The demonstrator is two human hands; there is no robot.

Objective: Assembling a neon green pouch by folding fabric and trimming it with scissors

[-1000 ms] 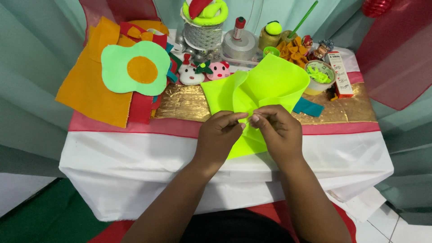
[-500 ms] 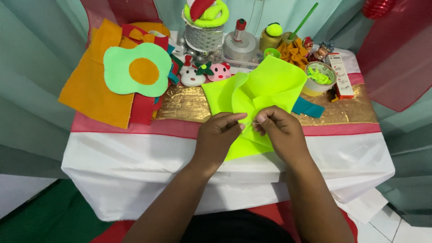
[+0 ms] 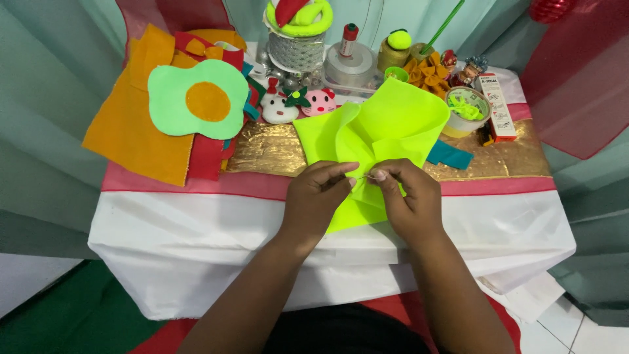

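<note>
- Since the earlier frame almost nothing has shifted — both hands hold their place at the table's near edge, and the neon yellow felt sheet (image 3: pixel 386 131) looks only slightly more gathered at its middle.
- Left hand (image 3: pixel 318 196) and right hand (image 3: pixel 406 196) are close together, fingertips nearly meeting, each pinched on the gathered centre of the sheet; something thin and pale shows between the fingertips, perhaps a needle or thread, too small to tell.
- By the look of it, the step in hand is bunching or stitching the sheet's middle; the next move would call for a steady pinch so the folds do not slip apart, and care with any point near the fingers.
- The sheet lies half on the gold runner (image 3: pixel 275 151), half hanging over the white tablecloth (image 3: pixel 196 249).
- A teal felt scrap (image 3: pixel 452 156) peeks out just beside the sheet's right edge.
- Right of that, a long white carton with red ends (image 3: pixel 498 108) lies flat near the table's far right corner, printed side up; beside it sits a round tub of green bits (image 3: pixel 464 110).
- Behind: a silver glitter spool (image 3: pixel 298 49), a glue bottle with a red cap (image 3: pixel 350 36), and two small cat-faced felt figures (image 3: pixel 298 105).
- At left — an orange felt pile (image 3: pixel 131 131) topped by a mint egg-shaped cutout (image 3: pixel 196 98).
</note>
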